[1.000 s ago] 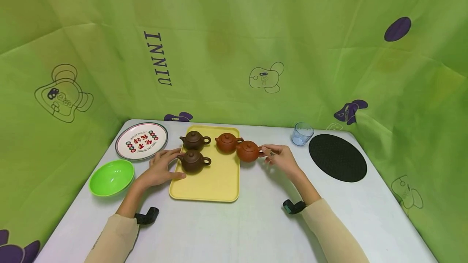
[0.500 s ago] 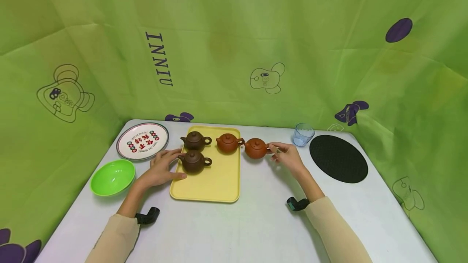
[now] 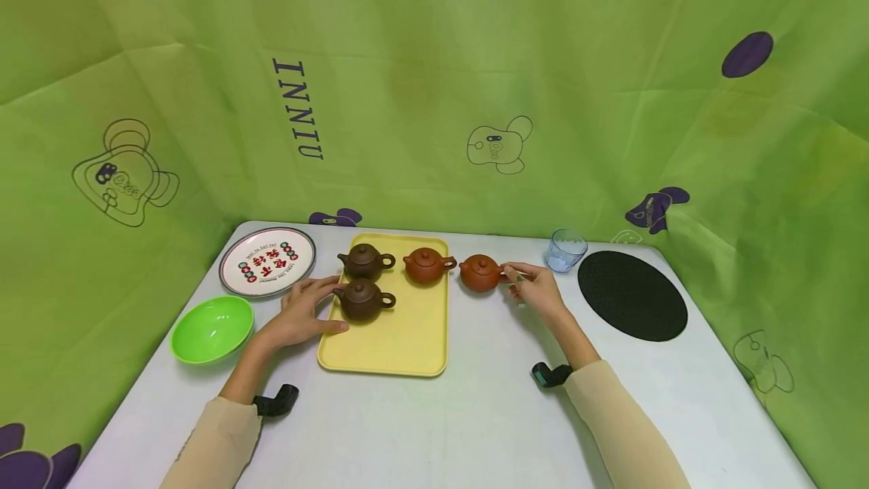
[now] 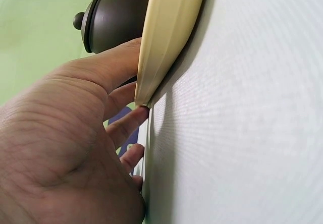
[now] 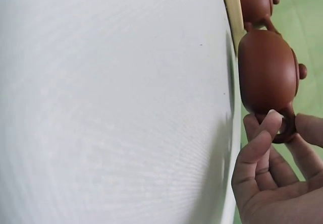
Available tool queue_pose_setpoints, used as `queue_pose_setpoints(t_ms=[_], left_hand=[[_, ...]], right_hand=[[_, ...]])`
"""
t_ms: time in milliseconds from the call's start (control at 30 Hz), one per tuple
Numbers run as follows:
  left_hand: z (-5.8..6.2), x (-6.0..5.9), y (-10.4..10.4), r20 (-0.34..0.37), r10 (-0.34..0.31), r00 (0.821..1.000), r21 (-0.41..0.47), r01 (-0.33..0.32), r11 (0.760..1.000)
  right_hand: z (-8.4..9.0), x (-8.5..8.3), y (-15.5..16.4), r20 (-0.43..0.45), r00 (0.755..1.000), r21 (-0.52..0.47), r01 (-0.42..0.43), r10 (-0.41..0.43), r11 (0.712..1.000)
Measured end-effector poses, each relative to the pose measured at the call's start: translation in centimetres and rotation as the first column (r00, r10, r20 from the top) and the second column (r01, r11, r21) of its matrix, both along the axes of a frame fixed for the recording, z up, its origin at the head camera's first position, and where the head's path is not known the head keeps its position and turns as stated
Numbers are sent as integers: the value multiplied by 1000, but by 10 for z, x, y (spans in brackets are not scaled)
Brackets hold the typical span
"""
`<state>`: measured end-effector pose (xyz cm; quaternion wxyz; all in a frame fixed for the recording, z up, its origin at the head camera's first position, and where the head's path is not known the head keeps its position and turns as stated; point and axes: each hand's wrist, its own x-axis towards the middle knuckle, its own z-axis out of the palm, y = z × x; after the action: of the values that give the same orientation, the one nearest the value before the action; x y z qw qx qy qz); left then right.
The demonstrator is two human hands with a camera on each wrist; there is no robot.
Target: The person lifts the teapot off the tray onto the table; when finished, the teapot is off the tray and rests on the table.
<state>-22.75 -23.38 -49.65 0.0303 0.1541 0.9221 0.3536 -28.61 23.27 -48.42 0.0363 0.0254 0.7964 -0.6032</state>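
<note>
My right hand (image 3: pixel 536 289) pinches the handle of a reddish-brown clay teapot (image 3: pixel 480 273), which is upright just right of the yellow tray (image 3: pixel 387 349). In the right wrist view, thumb and fingers close on the ring handle of that teapot (image 5: pixel 267 72). A similar red teapot (image 3: pixel 425 266) stands on the tray, its handle toward the held one's spout. Two dark brown teapots, one behind (image 3: pixel 363 261) and one in front (image 3: pixel 360 300), stand at the tray's left. My left hand (image 3: pixel 299 319) rests at the tray's left edge, thumb and index finger reaching over the rim (image 4: pixel 161 32).
On the left lie a white plate with red characters (image 3: pixel 268 262) and a green bowl (image 3: pixel 212 329). A clear blue glass (image 3: pixel 566 251) and a black round mat (image 3: pixel 633 296) are at the right. Green printed cloth (image 3: pixel 407 96) hangs behind the white table (image 3: pixel 475 421).
My right hand has moved the red teapot rightward, from the tray's right edge to beside the tray. A gap has opened between the two red teapots. My left hand has stayed put.
</note>
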Motion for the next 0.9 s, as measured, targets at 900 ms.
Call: queue_pose_setpoints(t_ms=[900], left_hand=[[-2, -1, -1, 6, -1, 1000, 9, 1, 1000]], right_hand=[[-7, -6, 2, 36, 997, -4, 64, -64, 998]])
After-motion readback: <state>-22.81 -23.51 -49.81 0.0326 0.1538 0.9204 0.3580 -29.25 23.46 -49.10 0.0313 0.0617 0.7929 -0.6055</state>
